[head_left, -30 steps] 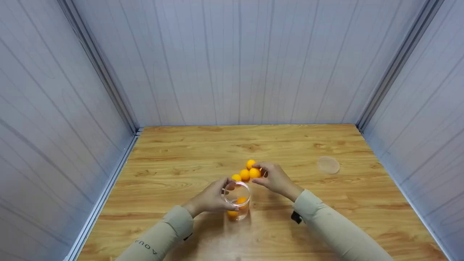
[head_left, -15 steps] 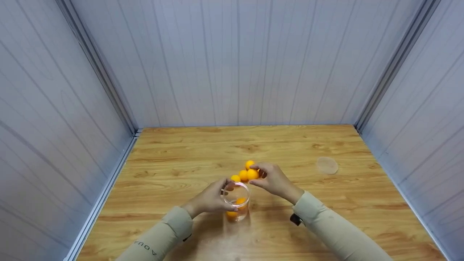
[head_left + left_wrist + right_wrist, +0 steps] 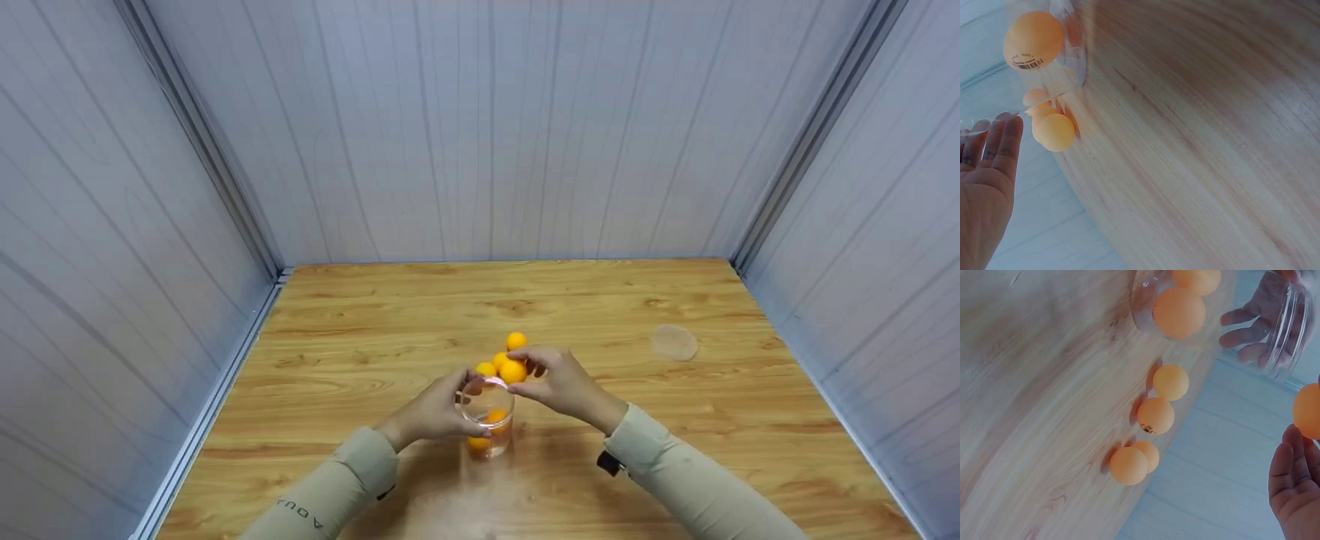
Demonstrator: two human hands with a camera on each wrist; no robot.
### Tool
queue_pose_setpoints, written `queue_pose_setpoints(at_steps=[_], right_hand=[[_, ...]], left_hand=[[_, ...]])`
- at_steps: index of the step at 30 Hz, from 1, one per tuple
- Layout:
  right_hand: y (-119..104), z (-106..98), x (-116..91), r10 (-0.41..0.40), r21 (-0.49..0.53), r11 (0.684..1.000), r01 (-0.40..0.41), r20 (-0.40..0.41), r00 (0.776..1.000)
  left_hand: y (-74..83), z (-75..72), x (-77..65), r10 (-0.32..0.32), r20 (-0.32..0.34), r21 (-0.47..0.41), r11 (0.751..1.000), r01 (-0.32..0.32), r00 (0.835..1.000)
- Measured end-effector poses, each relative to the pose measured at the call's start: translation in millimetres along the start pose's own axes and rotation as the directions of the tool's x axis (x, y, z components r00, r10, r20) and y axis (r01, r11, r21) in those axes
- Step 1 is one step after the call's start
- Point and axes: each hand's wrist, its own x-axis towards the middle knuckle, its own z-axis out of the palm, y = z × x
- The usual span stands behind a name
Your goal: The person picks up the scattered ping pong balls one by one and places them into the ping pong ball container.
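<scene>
With the left hand [image 3: 435, 409], holds a clear jar [image 3: 489, 403] upright on the wood-grain surface [image 3: 360, 322], low in the centre of the head view. Spreads this grip to the width of the jar: thumb on the near side, fingers round the far side of the rim. Inside the jar: two orange balls [image 3: 1179, 312], also at the top of the right wrist view. Through the jar wall, at the upper left of the left wrist view: one of these, with black print and a barcode.

With the right hand [image 3: 562, 386], pinches a held ball [image 3: 513, 371] between thumb and fingertips. Closes this grip only to the width of the ball. Places the held ball just beyond the far rim of the jar in the head view, and at the right edge of the right wrist view. Cannot confirm, given the overlap in the head view, any contact between right thumb and rim.

Past the jar, below the centre of the head view: loose balls [image 3: 1156, 416] on the surface, four in the right wrist view, in two pairs across its middle. Right of centre in the head view: a translucent disc [image 3: 675, 343], flat on the surface, well apart from both hands. At the lower edge: pale sleeves [image 3: 697, 480], dark lettering on the left one.
</scene>
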Motion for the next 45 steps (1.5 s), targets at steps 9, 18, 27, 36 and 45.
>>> queue_pose_setpoints(at_steps=[9, 18, 27, 36, 45], right_hand=[[-9.4, 4.7, -4.7, -0.007, 0.01, 1.0, 0.007, 0.048, 0.999], [-9.3, 9.6, -6.9, -0.056, -0.01, 0.998, 0.057, 0.085, 0.995], [-9.6, 12.4, -6.1, -0.049, -0.063, 0.996, 0.057, 0.12, 0.992], [-7.7, 14.4, -5.3, -0.05, -0.077, 0.995, 0.06, 0.125, 0.991], [-6.0, 17.1, -4.9, -0.044, -0.064, 0.997, 0.053, 0.137, 0.99]], left_hand=[[-0.3, 0.4, -0.8, -0.002, 0.0, 0.02, 1.0, 0.002, 1.0], [1.1, -0.6, -1.3, -0.013, -0.002, 0.027, 1.0, 0.013, 1.0], [1.8, -1.2, -0.5, -0.017, 0.002, 0.005, 1.0, 0.017, 1.0], [0.1, -1.2, 0.3, -0.013, -0.008, 0.024, 1.0, 0.013, 1.0], [0.8, -1.2, -1.0, 0.006, -0.01, 0.039, 0.999, -0.006, 1.0]])
